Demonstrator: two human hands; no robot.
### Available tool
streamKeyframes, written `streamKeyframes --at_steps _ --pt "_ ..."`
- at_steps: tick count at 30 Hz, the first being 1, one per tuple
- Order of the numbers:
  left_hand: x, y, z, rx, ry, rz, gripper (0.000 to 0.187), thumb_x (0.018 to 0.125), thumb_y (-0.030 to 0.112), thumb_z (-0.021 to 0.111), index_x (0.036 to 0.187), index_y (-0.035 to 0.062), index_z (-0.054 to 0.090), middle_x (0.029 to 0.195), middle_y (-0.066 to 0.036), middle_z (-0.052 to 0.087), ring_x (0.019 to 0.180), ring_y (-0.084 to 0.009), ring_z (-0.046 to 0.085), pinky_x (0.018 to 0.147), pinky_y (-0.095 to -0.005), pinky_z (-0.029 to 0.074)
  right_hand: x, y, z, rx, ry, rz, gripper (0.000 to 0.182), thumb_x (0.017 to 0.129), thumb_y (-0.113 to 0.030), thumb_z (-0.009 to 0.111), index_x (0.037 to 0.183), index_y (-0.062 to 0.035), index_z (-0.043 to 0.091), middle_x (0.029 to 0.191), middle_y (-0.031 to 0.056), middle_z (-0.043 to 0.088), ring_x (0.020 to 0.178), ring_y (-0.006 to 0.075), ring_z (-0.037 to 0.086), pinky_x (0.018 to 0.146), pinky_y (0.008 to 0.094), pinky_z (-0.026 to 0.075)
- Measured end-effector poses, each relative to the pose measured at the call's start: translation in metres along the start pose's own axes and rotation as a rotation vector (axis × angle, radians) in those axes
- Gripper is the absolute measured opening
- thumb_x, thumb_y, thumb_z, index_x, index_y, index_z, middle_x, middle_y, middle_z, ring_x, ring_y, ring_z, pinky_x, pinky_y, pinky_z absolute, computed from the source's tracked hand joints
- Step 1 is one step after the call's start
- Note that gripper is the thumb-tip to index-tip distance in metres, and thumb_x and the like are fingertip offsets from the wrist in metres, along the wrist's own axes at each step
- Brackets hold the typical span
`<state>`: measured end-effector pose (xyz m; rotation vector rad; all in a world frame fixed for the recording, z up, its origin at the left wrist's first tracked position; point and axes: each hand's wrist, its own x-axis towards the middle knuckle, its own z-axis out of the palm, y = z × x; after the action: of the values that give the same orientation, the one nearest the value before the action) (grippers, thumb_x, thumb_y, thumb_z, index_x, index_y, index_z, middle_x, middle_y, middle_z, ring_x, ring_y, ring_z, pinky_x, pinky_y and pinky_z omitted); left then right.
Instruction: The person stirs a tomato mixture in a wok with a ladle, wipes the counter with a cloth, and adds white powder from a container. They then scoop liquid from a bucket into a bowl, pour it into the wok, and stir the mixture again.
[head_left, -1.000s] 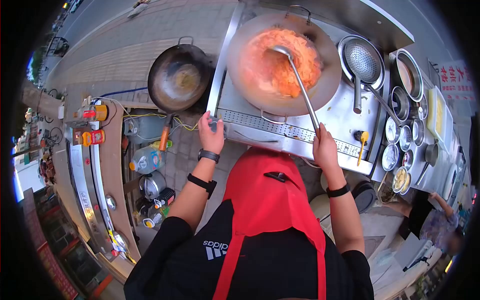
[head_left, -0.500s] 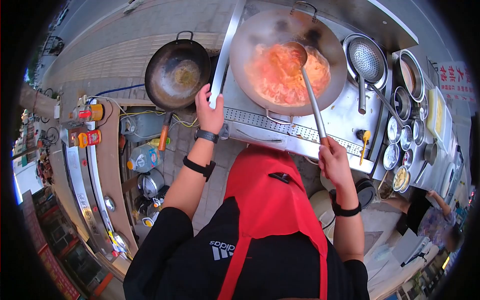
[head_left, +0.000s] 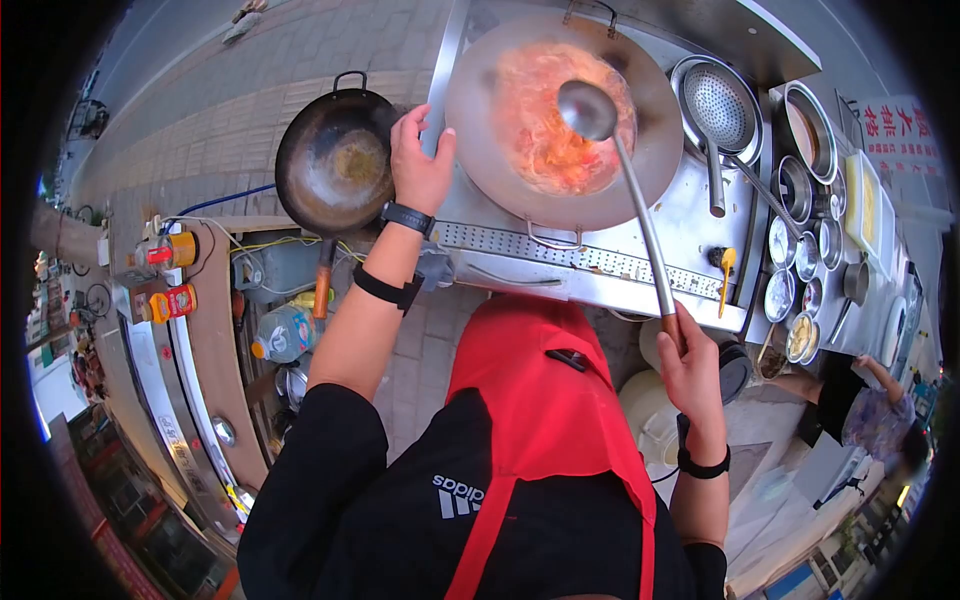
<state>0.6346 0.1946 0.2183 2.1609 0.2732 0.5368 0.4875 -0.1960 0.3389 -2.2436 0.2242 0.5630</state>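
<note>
My right hand [head_left: 690,365] is wrapped round the brown wooden handle of a long metal ladle [head_left: 642,205]. The ladle's round bowl is over a large steel wok [head_left: 470,140], above a red and orange stew-like food [head_left: 545,150] in bubbling liquid. Near the stove's left edge is my left hand [head_left: 420,165], with the thumb spread from the fingers and nothing in it. Close to its left, a smaller dark wok [head_left: 320,185] with a wooden handle holds a little liquid or residue.
A perforated skimmer [head_left: 718,105] rests over a bowl right of the wok. Farther right stand several metal seasoning bowls [head_left: 780,295] and a tray [head_left: 868,210]. A yellow-topped brush-like tool [head_left: 725,275] lies on the stove edge. Bottles [head_left: 290,333] stand at left; another person [head_left: 860,420] is at far right.
The ladle has risen from the food, and its bowl has moved slightly down and left in view. My right hand has shifted down and right. My left hand has moved a little upward.
</note>
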Motion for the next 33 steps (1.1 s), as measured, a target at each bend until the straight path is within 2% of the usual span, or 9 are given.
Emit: streamKeyframes --at_steps 9,13,14,16,17,25,27,31,33 --pt "-0.029 -0.032 -0.002 0.026 -0.08 0.018 0.045 0.083 0.014 0.069 0.125 0.0042 0.054 0.119 -0.015 0.056 0.107 -0.0278 0.058 0.093 -0.0397 0.047 0.029 0.016 0.056 0.244 -0.052 -0.041 0.032 0.093 -0.01 0.054 0.124 -0.0001 0.058 0.063 0.0 0.054 0.051 0.007 0.05 0.046 0.0256 0.04" --pt "-0.032 -0.042 -0.014 0.25 -0.388 0.377 0.032 0.098 0.02 0.051 0.122 0.001 0.06 0.122 -0.023 0.061 0.111 -0.0291 0.06 0.097 -0.0392 0.048 0.029 0.05 0.07 -0.181 0.196 -0.435 0.016 0.085 -0.015 0.054 0.082 -0.0003 0.062 0.071 0.0183 0.062 0.065 0.0364 0.06 0.061 0.044 0.051" --pt "-0.023 -0.039 -0.008 0.09 -0.479 0.176 0.038 0.098 0.018 0.051 0.129 -0.0033 0.053 0.127 -0.024 0.058 0.115 -0.0303 0.059 0.101 -0.0408 0.046 0.033 0.066 0.075 -0.119 0.302 -0.591 0.019 0.084 -0.015 0.053 0.082 0.0012 0.063 0.076 0.0206 0.064 0.073 0.0365 0.064 0.069 0.0453 0.052" --pt "-0.021 -0.062 0.015 -0.202 -0.387 -0.01 0.051 0.098 0.022 0.05 0.139 -0.0075 0.042 0.131 -0.027 0.055 0.119 -0.0327 0.057 0.105 -0.0433 0.043 0.013 0.04 0.045 0.115 0.134 -0.235 0.019 0.08 -0.015 0.054 0.085 0.0024 0.061 0.081 0.0239 0.065 0.08 0.041 0.064 0.073 0.0486 0.05" --pt "-0.013 -0.076 0.016 -0.155 -0.309 0.042 0.053 0.085 0.034 0.074 0.118 -0.005 0.059 0.111 -0.028 0.063 0.101 -0.0371 0.063 0.09 -0.0475 0.05 -0.007 0.023 0.032 0.182 0.112 -0.085 0.019 0.079 -0.015 0.056 0.085 0.0031 0.06 0.079 0.0242 0.063 0.079 0.0432 0.063 0.072 0.0495 0.049" --pt "0.056 -0.028 0.046 0.273 -0.266 0.643 0.038 0.096 0.031 0.058 0.114 -0.0025 0.057 0.089 -0.018 0.064 0.063 -0.0294 0.06 0.057 -0.0404 0.053 -0.058 0.031 0.008 0.271 0.272 -0.134 0.018 0.081 -0.011 0.054 0.09 0.0032 0.058 0.078 0.025 0.062 0.078 0.0438 0.062 0.072 0.0496 0.049" --pt "0.077 -0.032 0.062 -0.002 -0.453 0.43 0.051 0.099 0.024 0.049 0.14 -0.0054 0.042 0.134 -0.026 0.053 0.122 -0.0327 0.053 0.104 -0.0428 0.043 -0.065 0.03 0.001 0.284 0.293 -0.209 0.018 0.082 -0.011 0.053 0.091 0.0031 0.058 0.079 0.0251 0.062 0.078 0.0433 0.062 0.072 0.0495 0.049" --pt "-0.015 0.08 -0.022 -1.111 -0.785 -0.625 0.043 0.101 0.03 0.046 0.139 0.01 0.045 0.134 -0.007 0.052 0.117 -0.0226 0.054 0.1 -0.036 0.044 -0.075 0.011 -0.032 0.062 0.17 -0.102 0.026 0.088 -0.014 0.06 0.109 -0.0002 0.064 0.084 0.0171 0.067 0.075 0.0298 0.066 0.072 0.0399 0.053" --pt "0.015 0.092 0.013 -0.543 -0.623 -0.121 0.044 0.095 0.028 0.055 0.133 0.0075 0.048 0.129 -0.012 0.053 0.116 -0.0274 0.054 0.098 -0.0379 0.045 -0.079 -0.004 -0.039 0.334 0.167 -0.044 0.036 0.092 -0.01 0.056 0.127 -0.001 0.057 0.068 0.0054 0.056 0.06 0.0143 0.055 0.057 0.0317 0.048"
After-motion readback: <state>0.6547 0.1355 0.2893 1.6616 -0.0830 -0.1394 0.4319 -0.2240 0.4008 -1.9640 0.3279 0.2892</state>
